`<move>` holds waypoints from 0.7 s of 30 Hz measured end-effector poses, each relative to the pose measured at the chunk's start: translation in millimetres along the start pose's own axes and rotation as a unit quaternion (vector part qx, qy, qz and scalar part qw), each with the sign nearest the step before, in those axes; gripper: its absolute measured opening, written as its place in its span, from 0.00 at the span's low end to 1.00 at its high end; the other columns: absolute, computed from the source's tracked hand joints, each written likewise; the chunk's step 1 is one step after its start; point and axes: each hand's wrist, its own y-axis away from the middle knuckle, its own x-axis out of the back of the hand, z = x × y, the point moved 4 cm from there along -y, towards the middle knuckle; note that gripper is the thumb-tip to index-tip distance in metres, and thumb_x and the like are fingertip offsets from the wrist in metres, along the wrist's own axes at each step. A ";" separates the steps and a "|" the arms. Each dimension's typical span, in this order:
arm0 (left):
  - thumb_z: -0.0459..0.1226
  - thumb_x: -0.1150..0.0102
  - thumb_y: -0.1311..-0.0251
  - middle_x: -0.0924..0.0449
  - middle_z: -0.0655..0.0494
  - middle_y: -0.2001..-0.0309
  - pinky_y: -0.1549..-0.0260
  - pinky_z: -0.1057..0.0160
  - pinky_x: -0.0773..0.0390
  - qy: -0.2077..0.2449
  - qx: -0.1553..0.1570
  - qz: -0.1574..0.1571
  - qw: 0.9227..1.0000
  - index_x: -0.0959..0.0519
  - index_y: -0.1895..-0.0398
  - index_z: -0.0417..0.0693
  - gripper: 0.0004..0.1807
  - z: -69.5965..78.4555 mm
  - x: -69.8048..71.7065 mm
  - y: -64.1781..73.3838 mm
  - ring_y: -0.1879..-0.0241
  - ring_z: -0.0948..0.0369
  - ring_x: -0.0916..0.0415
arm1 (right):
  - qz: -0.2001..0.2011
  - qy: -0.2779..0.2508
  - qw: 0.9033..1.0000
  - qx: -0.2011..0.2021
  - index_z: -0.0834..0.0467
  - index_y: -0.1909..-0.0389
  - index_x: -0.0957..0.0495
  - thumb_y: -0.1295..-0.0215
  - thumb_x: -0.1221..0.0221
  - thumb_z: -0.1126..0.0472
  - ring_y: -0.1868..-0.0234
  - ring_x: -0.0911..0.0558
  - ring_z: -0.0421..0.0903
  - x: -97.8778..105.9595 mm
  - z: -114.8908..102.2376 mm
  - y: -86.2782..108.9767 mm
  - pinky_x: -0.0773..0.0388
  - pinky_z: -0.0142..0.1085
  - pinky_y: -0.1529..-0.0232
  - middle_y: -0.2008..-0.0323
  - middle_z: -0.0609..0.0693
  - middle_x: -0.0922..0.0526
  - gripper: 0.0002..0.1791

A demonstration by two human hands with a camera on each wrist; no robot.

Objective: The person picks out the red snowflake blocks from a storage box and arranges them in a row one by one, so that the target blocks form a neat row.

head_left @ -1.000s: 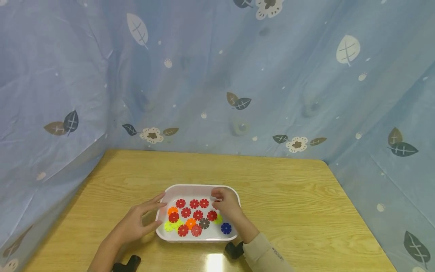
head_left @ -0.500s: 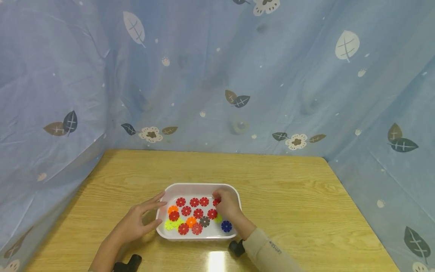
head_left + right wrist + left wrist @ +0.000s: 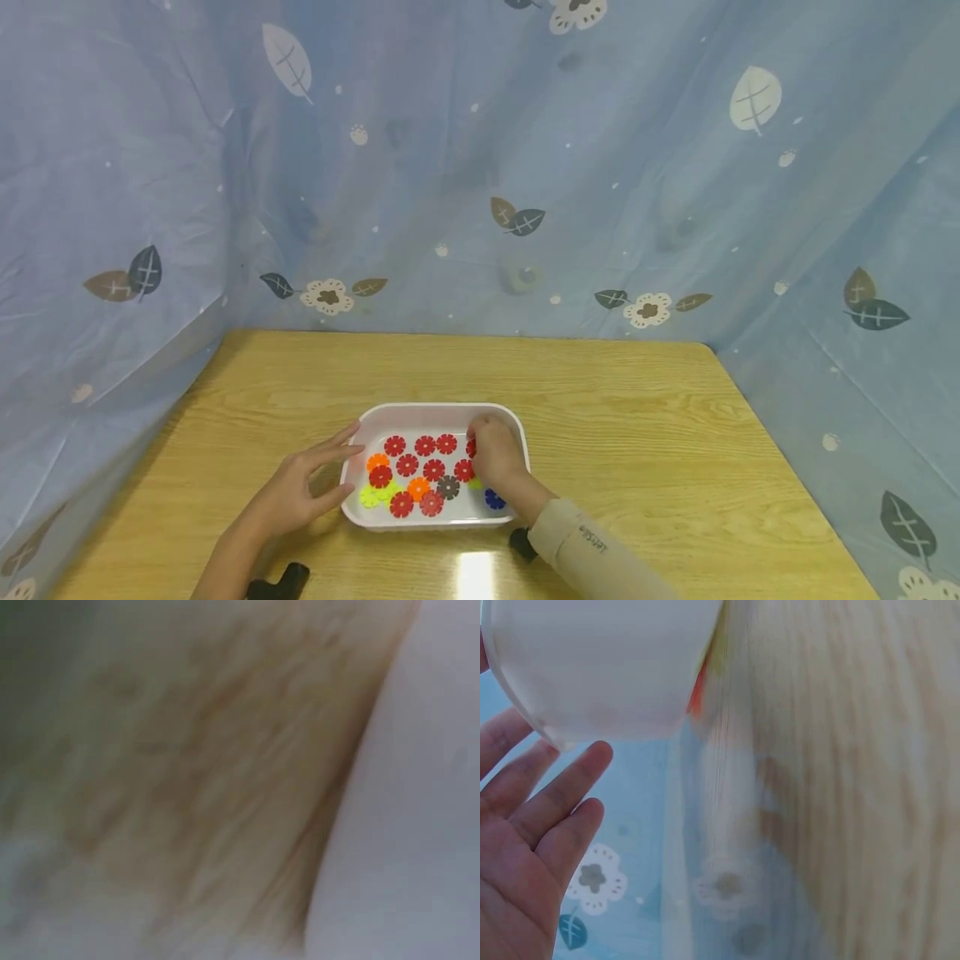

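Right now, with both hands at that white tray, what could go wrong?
The white tray might slide if the right hand pushes, since the left hand only spreads its fingers at one end. The right hand could nudge the blue disc nearby. At the left, a red disc overlapping an orange disc may drag it along if moved.

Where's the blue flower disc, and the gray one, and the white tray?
Blue disc (image 3: 494,499): head view, on the middle of its visible face.
Gray disc (image 3: 448,487): head view, on the middle of its face.
White tray (image 3: 427,417): head view, inside its far wall.
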 end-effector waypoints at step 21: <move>0.39 0.32 0.48 0.33 0.51 0.33 0.47 0.45 0.26 -0.008 -0.007 0.008 1.000 0.21 0.46 0.53 0.23 -2.2 -1.2 0.4 0.38 0.48 0.31 | -0.019 -0.010 1.000 -0.008 0.59 0.64 0.27 0.48 0.38 0.76 0.67 0.28 0.44 2.3 -4.8 4.2 0.24 0.34 0.66 0.69 0.50 0.28 0.14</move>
